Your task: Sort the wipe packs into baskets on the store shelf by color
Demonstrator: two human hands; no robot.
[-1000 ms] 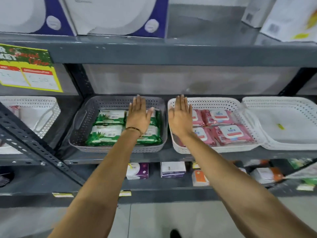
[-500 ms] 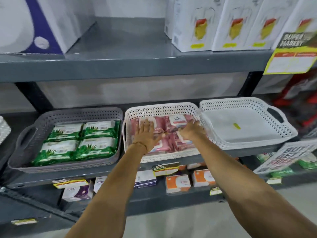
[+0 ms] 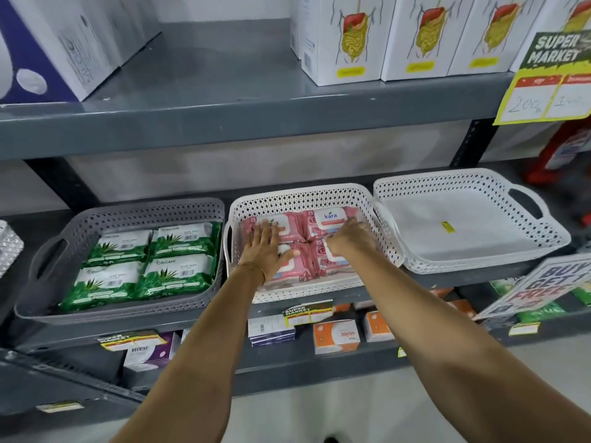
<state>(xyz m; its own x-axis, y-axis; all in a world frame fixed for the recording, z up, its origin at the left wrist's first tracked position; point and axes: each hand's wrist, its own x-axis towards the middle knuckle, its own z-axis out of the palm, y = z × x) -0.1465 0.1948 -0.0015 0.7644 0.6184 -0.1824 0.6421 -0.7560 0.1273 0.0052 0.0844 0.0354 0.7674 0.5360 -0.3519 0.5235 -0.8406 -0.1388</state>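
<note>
A grey basket (image 3: 128, 209) on the middle shelf holds several green wipe packs (image 3: 150, 266) lying flat. Beside it on the right, a white basket (image 3: 300, 193) holds several pink wipe packs (image 3: 332, 219). My left hand (image 3: 267, 251) lies flat, fingers apart, on the left pink packs. My right hand (image 3: 348, 239) rests on the right pink packs with its fingers curled down between them; whether it grips one is unclear. A second white basket (image 3: 463, 183) at the right holds only a small yellow sticker (image 3: 446, 227).
White boxes (image 3: 345, 36) stand on the shelf above, and a yellow price sign (image 3: 543, 94) hangs from its edge. Small orange and purple boxes (image 3: 335, 337) fill the shelf below. A dark upright post (image 3: 470, 145) stands behind the right basket.
My left hand left the green packs and moved right onto the pink packs. My right hand went from flat to curled. The view shifted right and closer.
</note>
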